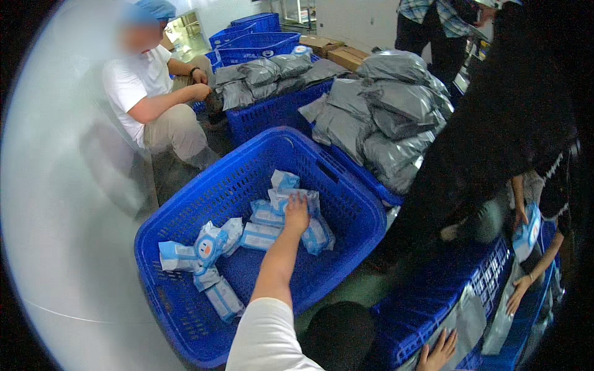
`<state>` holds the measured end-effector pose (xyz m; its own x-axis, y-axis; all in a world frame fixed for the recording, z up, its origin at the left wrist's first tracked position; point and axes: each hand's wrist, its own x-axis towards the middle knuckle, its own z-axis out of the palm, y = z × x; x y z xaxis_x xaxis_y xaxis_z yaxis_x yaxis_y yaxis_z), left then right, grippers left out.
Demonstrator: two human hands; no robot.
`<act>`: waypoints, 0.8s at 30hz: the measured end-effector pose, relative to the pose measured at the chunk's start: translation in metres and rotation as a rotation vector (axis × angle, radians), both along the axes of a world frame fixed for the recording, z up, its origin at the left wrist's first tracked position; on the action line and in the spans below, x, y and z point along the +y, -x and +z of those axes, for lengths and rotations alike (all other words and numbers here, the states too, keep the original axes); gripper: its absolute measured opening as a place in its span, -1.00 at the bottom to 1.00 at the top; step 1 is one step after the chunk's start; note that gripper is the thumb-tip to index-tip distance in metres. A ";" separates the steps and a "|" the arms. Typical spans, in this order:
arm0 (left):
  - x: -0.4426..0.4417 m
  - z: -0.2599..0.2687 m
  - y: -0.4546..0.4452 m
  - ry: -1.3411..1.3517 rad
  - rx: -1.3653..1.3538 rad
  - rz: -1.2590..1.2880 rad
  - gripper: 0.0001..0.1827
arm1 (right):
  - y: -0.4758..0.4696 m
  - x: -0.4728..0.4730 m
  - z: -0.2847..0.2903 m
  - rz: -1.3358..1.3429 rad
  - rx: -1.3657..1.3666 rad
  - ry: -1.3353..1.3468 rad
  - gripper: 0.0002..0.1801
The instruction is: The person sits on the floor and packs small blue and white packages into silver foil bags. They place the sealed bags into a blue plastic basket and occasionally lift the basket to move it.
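Observation:
A white-sleeved arm reaches from below into a large blue plastic basket (274, 139). At its end my left hand (298, 214) lies over a white-and-blue soft packet (278, 194); whether its fingers grip the packet is hard to tell. Similar packets lie around it, among them a packet below (261, 236) and a packet to the right (316, 235). A packet with a round penguin-like face (206, 246) rests in another cluster at the basket's left. At the bottom right my right hand (438, 352) is spread flat on a grey plastic mailing bag (466, 320), thumb apart.
Filled grey mailing bags (352, 123) are heaped behind the basket. A seated person (155, 92) in a blue cap is at the left. Another person's hand (519, 294) is at the right, by a blue crate (436, 301). A dark shape (492, 116) hides much of the right.

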<state>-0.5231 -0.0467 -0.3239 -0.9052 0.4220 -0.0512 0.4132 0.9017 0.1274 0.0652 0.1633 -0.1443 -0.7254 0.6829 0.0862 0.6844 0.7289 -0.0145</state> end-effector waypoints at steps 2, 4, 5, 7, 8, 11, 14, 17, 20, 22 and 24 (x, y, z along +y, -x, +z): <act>0.020 -0.009 0.014 -0.058 0.121 -0.049 -0.13 | 0.009 -0.001 0.008 0.007 -0.051 -0.031 -0.20; 0.035 -0.020 0.016 0.018 0.033 0.022 -0.20 | 0.010 -0.003 0.014 0.023 -0.093 -0.042 -0.21; 0.041 -0.009 0.014 0.087 -0.046 0.052 -0.23 | 0.014 -0.003 0.017 0.035 -0.080 -0.046 -0.21; 0.045 -0.010 0.019 0.184 -0.003 0.089 -0.44 | 0.011 0.002 0.011 0.057 -0.035 -0.020 -0.19; 0.041 -0.013 0.012 0.125 0.022 0.088 -0.50 | 0.007 0.003 0.011 0.052 -0.062 0.011 -0.18; 0.029 0.005 -0.018 -0.069 0.124 0.051 -0.68 | -0.004 0.000 0.011 -0.003 -0.106 0.104 -0.14; -0.025 -0.005 -0.026 -0.276 0.213 -0.049 -0.82 | -0.002 -0.002 0.003 -0.042 0.006 0.131 -0.24; -0.081 0.014 -0.042 -0.850 0.367 0.179 -0.94 | -0.001 -0.001 0.004 -0.059 0.079 0.198 -0.24; -0.081 0.126 -0.108 -1.319 0.377 0.265 -0.82 | -0.015 0.001 -0.003 -0.085 0.182 0.231 -0.25; -0.082 0.202 -0.169 -1.689 0.269 0.156 -0.80 | -0.020 0.010 -0.004 -0.048 0.213 0.320 -0.25; -0.075 0.263 -0.226 -1.806 0.259 0.014 -0.79 | -0.026 0.022 0.004 -0.022 0.189 0.455 -0.22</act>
